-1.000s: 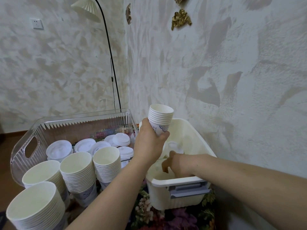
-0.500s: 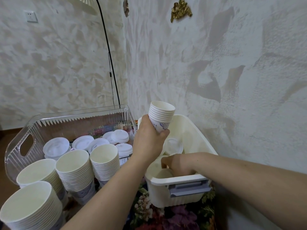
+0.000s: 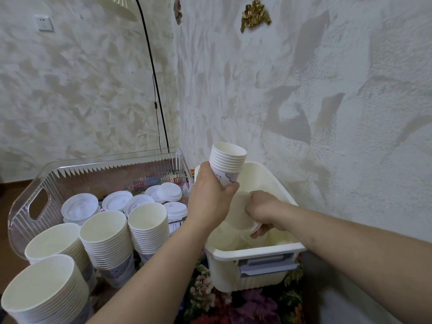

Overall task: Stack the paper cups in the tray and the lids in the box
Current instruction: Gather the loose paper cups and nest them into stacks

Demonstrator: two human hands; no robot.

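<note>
My left hand (image 3: pixel 210 202) grips a stack of small paper cups (image 3: pixel 228 163) and holds it upright above the left rim of the white box (image 3: pixel 254 251). Inside that box, my right hand (image 3: pixel 261 206) holds a single paper cup (image 3: pixel 240 211) tipped on its side, its mouth toward me. More pale cups lie at the box's bottom, partly hidden. To the left stands the clear ribbed tray (image 3: pixel 30 206), with several tall stacks of paper cups (image 3: pixel 105 239) at its front and several white lids (image 3: pixel 79 205) behind them.
A textured wall runs close along the right of the box. A black floor-lamp pole (image 3: pixel 154 85) rises behind the tray in the corner. Tray and box sit on a flowered cloth (image 3: pixel 222 302).
My right hand has lifted out of the box's bottom with one cup, bringing it up toward the stack. My left hand with the stack stays in about the same place.
</note>
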